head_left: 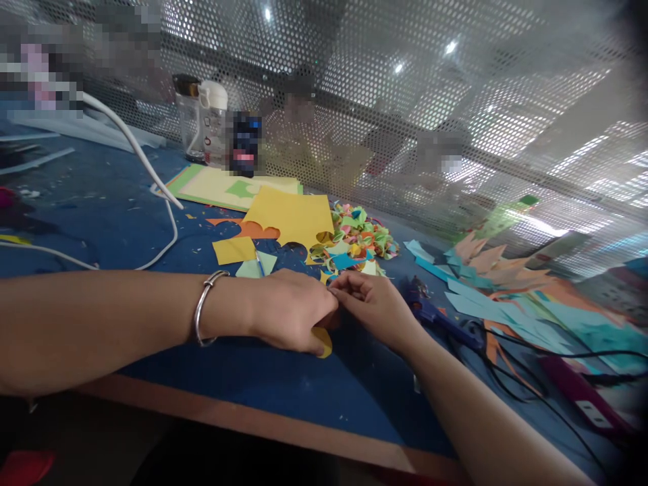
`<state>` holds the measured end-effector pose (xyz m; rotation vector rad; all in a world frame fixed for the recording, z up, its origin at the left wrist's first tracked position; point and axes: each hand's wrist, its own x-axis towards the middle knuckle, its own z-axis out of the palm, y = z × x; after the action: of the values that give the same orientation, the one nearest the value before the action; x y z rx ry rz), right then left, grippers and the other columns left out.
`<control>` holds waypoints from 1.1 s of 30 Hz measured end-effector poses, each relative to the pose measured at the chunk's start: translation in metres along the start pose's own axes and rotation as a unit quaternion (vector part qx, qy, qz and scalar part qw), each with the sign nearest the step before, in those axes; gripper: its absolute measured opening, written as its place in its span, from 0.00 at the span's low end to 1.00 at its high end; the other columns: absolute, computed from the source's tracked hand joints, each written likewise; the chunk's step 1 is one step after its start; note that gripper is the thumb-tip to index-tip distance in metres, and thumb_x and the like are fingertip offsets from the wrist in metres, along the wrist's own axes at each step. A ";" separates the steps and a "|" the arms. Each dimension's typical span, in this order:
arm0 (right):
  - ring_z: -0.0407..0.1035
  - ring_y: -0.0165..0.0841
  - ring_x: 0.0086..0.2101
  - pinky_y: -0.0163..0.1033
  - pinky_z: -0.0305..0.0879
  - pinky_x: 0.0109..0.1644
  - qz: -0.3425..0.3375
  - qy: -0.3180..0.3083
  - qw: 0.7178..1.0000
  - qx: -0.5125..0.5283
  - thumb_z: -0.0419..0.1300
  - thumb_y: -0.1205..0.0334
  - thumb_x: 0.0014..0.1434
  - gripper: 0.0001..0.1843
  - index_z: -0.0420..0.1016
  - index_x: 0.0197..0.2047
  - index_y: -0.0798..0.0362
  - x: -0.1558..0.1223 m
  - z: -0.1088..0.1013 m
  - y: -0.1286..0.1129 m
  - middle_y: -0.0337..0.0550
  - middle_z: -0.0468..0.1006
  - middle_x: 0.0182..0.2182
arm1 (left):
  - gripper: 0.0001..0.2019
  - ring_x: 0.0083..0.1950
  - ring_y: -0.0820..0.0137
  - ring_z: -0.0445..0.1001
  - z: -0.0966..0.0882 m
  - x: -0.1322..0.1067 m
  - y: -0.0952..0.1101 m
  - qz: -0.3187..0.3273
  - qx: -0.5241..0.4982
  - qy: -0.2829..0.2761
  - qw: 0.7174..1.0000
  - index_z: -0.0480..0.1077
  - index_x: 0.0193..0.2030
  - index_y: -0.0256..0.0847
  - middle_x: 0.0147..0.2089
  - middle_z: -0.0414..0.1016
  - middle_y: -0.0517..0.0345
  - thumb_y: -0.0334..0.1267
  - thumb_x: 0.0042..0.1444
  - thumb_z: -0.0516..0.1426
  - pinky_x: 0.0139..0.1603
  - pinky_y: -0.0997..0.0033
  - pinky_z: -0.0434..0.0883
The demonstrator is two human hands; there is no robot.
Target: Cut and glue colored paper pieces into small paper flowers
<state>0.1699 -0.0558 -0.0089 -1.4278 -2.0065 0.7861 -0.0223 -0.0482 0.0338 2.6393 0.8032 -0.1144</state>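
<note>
Two bare hands in play, and they meet low over the blue table (304,391)! The left hand (291,307), one silver bangle (204,310) at its wrist, is curled, thumb and fingers pinching one rounded yellow paper piece (324,343), mostly hidden beneath the hand. The right hand (374,304) comes in beside it, fingertips bunched; whether anything sits between them, I can't tell.

Just beyond: one small yellow rectangle (230,250), one slim pen (260,264) over pale green paper (246,268), and one big yellow sheet (291,212) with a scalloped edge. Right of it, a heap of scraps (367,233), too many to count!

Out by the right forearm, one blue glue gun (445,324), black cables (506,385) crowding that side, and one purple power strip (582,398). At the back, two bottles (215,125) against a perforated screen (354,108); the white-lidded one's markings are too small to read.
</note>
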 end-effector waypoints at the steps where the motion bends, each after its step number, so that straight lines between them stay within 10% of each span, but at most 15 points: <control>1: 0.69 0.34 0.26 0.38 0.63 0.30 -0.005 0.000 1.000 -0.009 0.57 0.54 0.59 0.13 0.76 0.31 0.53 0.000 0.000 0.000 0.41 0.78 0.25 | 0.12 0.39 0.62 0.76 0.000 0.000 0.000 -0.003 -0.004 -0.006 1.000 0.75 0.38 0.42 0.40 0.80 0.53 0.47 0.52 0.62 0.28 0.69 0.56; 12: 0.71 0.34 0.26 0.37 0.62 0.30 -0.015 0.040 0.998 -0.050 0.58 0.56 0.58 0.10 0.78 0.31 0.51 -0.001 0.000 0.002 0.39 0.80 0.25 | 0.10 0.25 0.74 0.73 0.001 0.010 -0.009 -0.021 -0.227 -0.059 0.972 0.73 0.39 0.37 0.27 0.77 0.64 0.28 0.48 0.62 0.28 0.75 0.64; 16: 0.69 0.34 0.26 0.37 0.61 0.30 -0.008 0.060 0.997 -0.045 0.58 0.55 0.58 0.11 0.78 0.30 0.51 -0.002 -0.002 0.005 0.39 0.77 0.23 | 0.03 0.28 0.74 0.71 0.000 0.017 -0.018 -0.004 -0.287 0.026 0.958 0.75 0.32 0.37 0.26 0.75 0.63 0.30 0.49 0.63 0.31 0.75 0.64; 24: 0.66 0.30 0.23 0.35 0.62 0.27 -0.028 0.156 0.987 -0.026 0.61 0.53 0.60 0.12 0.77 0.39 0.52 -0.013 -0.006 -0.004 0.38 0.75 0.24 | 0.06 0.27 0.75 0.72 0.003 0.032 -0.039 -0.096 -0.600 0.196 0.769 0.68 0.31 0.36 0.26 0.74 0.60 0.27 0.53 0.62 0.33 0.72 0.68; 33: 0.67 0.28 0.24 0.34 0.64 0.29 -0.172 0.207 0.950 -0.157 0.61 0.61 0.63 0.07 0.77 0.44 0.51 -0.020 -0.003 -0.008 0.38 0.76 0.28 | 0.07 0.27 0.74 0.76 0.003 0.030 -0.032 -0.101 -0.682 0.144 0.710 0.67 0.28 0.36 0.24 0.77 0.58 0.27 0.54 0.61 0.34 0.73 0.69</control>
<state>0.1722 -0.0766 -0.0028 -1.2237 -2.0138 0.0091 -0.0147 -0.0089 0.0151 1.1340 0.7767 0.6212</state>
